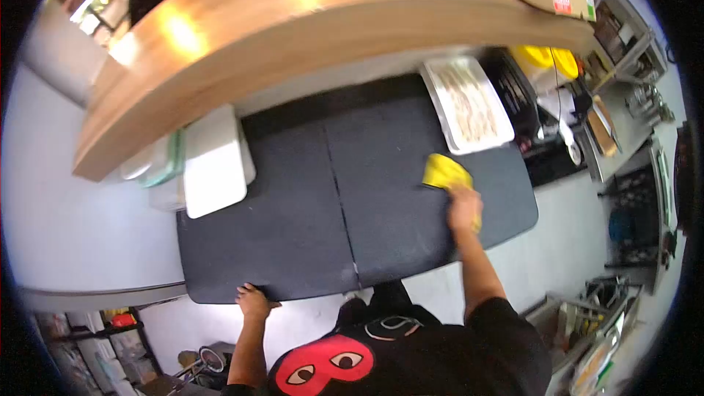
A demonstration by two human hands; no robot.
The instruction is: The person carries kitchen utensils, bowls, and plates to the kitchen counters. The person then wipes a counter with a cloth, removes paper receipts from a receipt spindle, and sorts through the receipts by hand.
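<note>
A yellow cloth (446, 171) lies on the right half of the black folding table (293, 213), and my right hand (463, 209) is closed on it. Part of the cloth hangs out below the palm. At the table's near left edge rests my left hand (254, 301), holding no object, with its fingers on the tabletop and the thumb apart. Just beyond the cloth stands a white tray (449, 132) with pale strips of food (471, 103) in it.
A white lid or board (213, 165) and clear containers (165, 165) sit at the table's left end. Above the far edge runs a wooden counter (330, 18). Yellow-lidded tubs (546, 66) stand at the right. Shelving (103, 345) is at the lower left.
</note>
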